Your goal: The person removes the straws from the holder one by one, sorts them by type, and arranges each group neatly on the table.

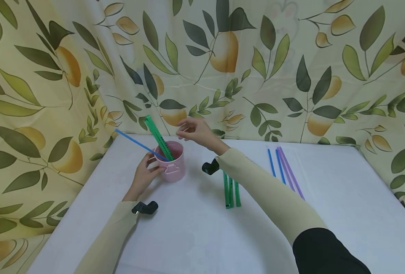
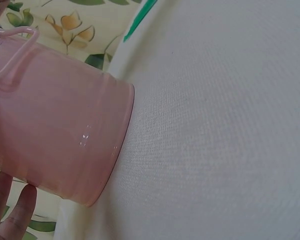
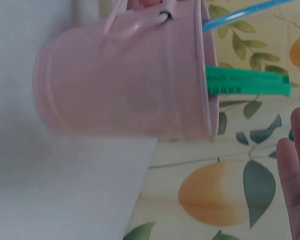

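Note:
A small pink bucket point(image 1: 173, 173) stands on the table at the far left. My left hand point(image 1: 144, 173) grips its side, thumb near the front and fingers round the left and back. Leaning out of the bucket are green printed sticks point(image 1: 158, 135) and one thin blue stick point(image 1: 134, 140). Just right of the bucket and above its rim, my right hand point(image 1: 202, 131) hovers with loosely bent fingers and holds nothing. In the right wrist view, fingertips point(image 3: 290, 165) show beyond the green end point(image 3: 250, 82). The lower ends of the sticks are hidden inside the bucket.
Three green sticks point(image 1: 237, 196) lie mid-table, partly under my right forearm. Farther right lie blue sticks point(image 1: 271, 161) and purple sticks point(image 1: 289, 169), their near ends hidden by the sleeve. A leaf-and-fruit patterned curtain point(image 1: 202, 91) hangs behind the white table point(image 1: 188, 236).

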Motion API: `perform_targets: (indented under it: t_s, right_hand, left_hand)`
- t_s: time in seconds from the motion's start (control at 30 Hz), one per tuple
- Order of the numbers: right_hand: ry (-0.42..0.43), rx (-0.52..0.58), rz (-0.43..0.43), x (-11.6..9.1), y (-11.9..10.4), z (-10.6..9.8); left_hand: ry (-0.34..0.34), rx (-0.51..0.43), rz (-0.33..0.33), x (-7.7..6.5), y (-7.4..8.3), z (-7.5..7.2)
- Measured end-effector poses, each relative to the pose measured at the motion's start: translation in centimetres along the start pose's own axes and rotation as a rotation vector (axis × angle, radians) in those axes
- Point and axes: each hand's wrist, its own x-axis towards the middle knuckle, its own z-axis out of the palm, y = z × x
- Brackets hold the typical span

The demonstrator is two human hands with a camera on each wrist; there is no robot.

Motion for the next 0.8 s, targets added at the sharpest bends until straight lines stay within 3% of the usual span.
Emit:
perform_targets:
  t_s: [0.33, 0.53, 0.8]
  right_hand:
    - [-0.079, -0.062, -0.031, 1.9, -1.2, 3.6]
    - [-0.13, -0.153, -0.068, 3.0, -1.5, 5.5]
    - [-0.183, -0.217, 0.005, 3.6, -1.8, 7.3]
  left_hand:
    - [0.003, 0.011, 0.019, 0.4, -0.5, 0.0]
    - [-0.005, -0.004, 0.022, 0.3, -0.5, -0.1]
    - [-0.014, -0.031, 0.025, 0.3, -0.7, -0.2]
